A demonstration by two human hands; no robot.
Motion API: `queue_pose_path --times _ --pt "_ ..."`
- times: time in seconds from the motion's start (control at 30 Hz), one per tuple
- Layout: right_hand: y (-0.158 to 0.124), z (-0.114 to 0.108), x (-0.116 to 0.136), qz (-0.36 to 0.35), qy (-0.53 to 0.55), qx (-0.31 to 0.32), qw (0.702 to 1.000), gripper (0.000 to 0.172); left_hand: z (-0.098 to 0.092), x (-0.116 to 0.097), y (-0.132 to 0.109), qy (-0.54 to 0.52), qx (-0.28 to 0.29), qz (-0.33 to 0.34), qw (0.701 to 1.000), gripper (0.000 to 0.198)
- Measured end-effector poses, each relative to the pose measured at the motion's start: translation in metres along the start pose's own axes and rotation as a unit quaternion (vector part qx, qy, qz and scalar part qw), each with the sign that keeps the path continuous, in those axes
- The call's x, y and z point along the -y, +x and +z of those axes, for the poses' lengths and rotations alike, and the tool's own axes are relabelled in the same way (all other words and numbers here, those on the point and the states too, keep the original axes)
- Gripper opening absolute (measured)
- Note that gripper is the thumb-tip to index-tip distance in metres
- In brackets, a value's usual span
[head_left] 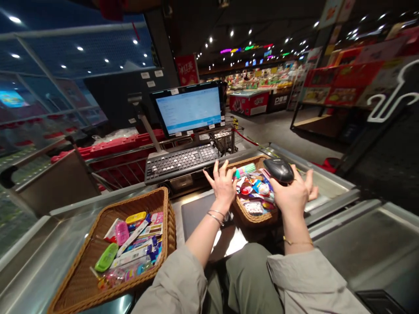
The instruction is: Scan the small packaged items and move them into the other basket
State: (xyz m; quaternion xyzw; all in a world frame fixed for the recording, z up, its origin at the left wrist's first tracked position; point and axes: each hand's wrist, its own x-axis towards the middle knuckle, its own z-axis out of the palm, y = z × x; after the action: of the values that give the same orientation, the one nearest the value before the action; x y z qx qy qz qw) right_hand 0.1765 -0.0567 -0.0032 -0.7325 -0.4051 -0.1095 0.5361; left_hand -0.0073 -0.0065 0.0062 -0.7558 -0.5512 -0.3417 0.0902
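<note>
My right hand grips a black handheld barcode scanner, its head pointing left over a small wicker basket full of colourful packets. My left hand hovers at that basket's left rim, fingers spread and holding nothing, just in front of the keyboard. Bracelets sit on both wrists. A green-and-pink tube lies at the top of the small basket.
A larger wicker basket at left holds several small packaged items. A lit monitor stands behind the keyboard. Red shopping carts stand beyond the steel counter. Store shelves fill the background.
</note>
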Motion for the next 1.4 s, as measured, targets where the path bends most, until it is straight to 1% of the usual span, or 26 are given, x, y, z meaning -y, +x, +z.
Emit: queue_pose_path --times 0.1,0.2,0.27,0.33,0.43,0.53,0.67,0.77,0.87,0.97,1.07,1.13,1.2,1.3,1.4 --pt "0.007 -0.003 -0.013 0.049 -0.001 -0.017 0.999 0.078 0.016 -0.008 0.007 -0.014 0.007 0.009 1.0 0.037" --pt "0.011 -0.003 -0.023 0.054 -0.007 -0.025 0.998 0.072 0.033 -0.017 0.013 -0.019 0.023 0.013 0.999 0.039" --pt "0.013 -0.002 -0.027 0.051 -0.009 -0.029 0.998 0.069 0.043 -0.022 0.016 -0.019 0.039 0.015 0.999 0.046" --pt "0.014 -0.002 -0.029 0.053 -0.005 -0.028 0.998 0.068 0.048 -0.025 0.017 -0.017 0.053 0.014 0.998 0.053" --pt "0.014 -0.001 -0.025 0.059 0.008 -0.02 0.998 0.066 0.042 -0.019 0.016 -0.01 0.061 0.016 0.998 0.056" --pt "0.013 0.001 -0.012 0.051 0.014 -0.008 0.999 0.062 0.024 -0.004 0.016 0.001 0.055 0.027 0.998 0.055" --pt "0.008 0.007 0.016 0.019 0.028 0.021 0.999 0.061 -0.009 0.024 0.007 0.028 0.032 0.024 0.999 0.054" --pt "0.0 0.011 0.039 -0.018 0.054 0.054 0.997 0.059 -0.033 0.048 -0.01 0.047 0.023 0.006 0.999 0.054" --pt "-0.013 0.017 0.062 -0.06 0.075 0.095 0.991 0.052 -0.054 0.076 -0.033 0.063 0.021 -0.011 0.998 0.051" --pt "-0.033 0.027 0.085 -0.104 0.089 0.131 0.982 0.054 -0.076 0.109 -0.055 0.086 0.011 -0.046 0.995 0.047" --pt "-0.057 0.04 0.109 -0.156 0.102 0.181 0.966 0.056 -0.099 0.146 -0.076 0.11 0.003 -0.087 0.99 0.044" --pt "-0.073 0.05 0.124 -0.192 0.11 0.206 0.953 0.052 -0.115 0.172 -0.087 0.123 -0.001 -0.115 0.986 0.042" --pt "-0.089 0.059 0.137 -0.222 0.118 0.216 0.943 0.046 -0.13 0.197 -0.097 0.139 -0.003 -0.144 0.98 0.039" --pt "-0.111 0.069 0.153 -0.265 0.129 0.237 0.926 0.035 -0.149 0.233 -0.111 0.166 0.018 -0.183 0.969 0.039" --pt "-0.131 0.074 0.166 -0.294 0.132 0.259 0.911 0.029 -0.162 0.264 -0.125 0.2 0.052 -0.208 0.956 0.041"
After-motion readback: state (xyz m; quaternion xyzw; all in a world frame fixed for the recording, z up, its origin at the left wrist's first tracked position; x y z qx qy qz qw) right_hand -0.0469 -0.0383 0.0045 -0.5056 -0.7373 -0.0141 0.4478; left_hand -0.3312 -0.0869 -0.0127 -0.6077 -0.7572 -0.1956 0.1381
